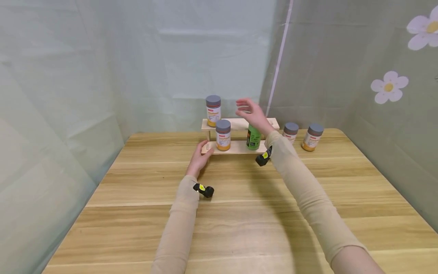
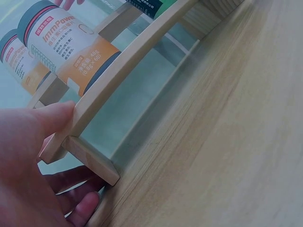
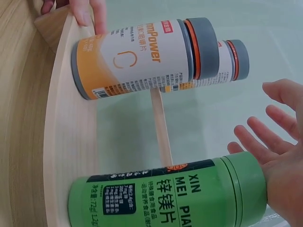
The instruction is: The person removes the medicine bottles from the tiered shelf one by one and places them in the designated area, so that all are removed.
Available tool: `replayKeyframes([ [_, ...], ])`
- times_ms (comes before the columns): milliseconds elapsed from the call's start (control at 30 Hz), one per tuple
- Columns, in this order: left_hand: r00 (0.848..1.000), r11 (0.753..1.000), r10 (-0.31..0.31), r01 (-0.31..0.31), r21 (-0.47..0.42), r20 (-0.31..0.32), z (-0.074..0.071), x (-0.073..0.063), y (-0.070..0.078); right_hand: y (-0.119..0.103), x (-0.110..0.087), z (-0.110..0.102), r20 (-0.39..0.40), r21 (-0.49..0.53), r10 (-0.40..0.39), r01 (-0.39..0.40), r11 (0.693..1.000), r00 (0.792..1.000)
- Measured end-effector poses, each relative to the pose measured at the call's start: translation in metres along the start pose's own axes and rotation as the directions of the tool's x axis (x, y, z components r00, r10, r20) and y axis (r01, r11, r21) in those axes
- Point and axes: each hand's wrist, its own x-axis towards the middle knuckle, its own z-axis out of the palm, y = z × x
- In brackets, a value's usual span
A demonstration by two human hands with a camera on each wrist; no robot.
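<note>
A small two-step wooden rack (image 1: 236, 148) stands toward the back of the table. My left hand (image 1: 199, 158) grips the left end of its lower step, the thumb (image 2: 54, 116) on top and the fingers around the end. On that step sit an ImmPower supplement jar (image 1: 223, 137) with a grey lid and a green supplement bottle (image 1: 253, 139). A second ImmPower jar (image 1: 213, 112) stands on the upper step's left end. My right hand (image 1: 252, 114) is raised over the green bottle, fingers apart and loosely bent, holding nothing. In the right wrist view it is beside the green lid (image 3: 244, 189).
Two more grey-lidded jars stand on the table right of the rack: one (image 1: 290, 131) partly behind my right forearm, the other (image 1: 313, 137) farther right. A pale curtain (image 1: 219, 49) hangs behind the wooden table (image 1: 226, 228). Each wrist wears a small black camera.
</note>
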Motion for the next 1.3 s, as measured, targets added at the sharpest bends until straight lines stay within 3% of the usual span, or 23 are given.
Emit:
replayKeyframes([
  [467, 1.0, 1.0, 0.009, -0.009, 0.005, 0.001, -0.004, -0.002, 0.0, -0.005, 0.008, 0.015, 0.032, 0.031, -0.01, 0.009, 0.999, 0.999],
  [633, 1.0, 1.0, 0.008, -0.008, 0.012, 0.004, -0.002, -0.003, 0.002, -0.008, 0.01, 0.02, 0.061, -0.003, 0.006, -0.006, 1.0, 0.998],
  [933, 1.0, 1.0, 0.001, -0.002, 0.017, 0.007, 0.002, -0.003, 0.0, -0.012, 0.01, 0.031, 0.11, -0.03, 0.082, -0.079, 0.996, 0.991],
  [1300, 1.0, 1.0, 0.014, -0.013, 0.003, -0.02, -0.01, -0.004, -0.005, -0.023, 0.019, 0.059, 0.118, 0.036, 0.137, -0.142, 0.989, 0.983],
])
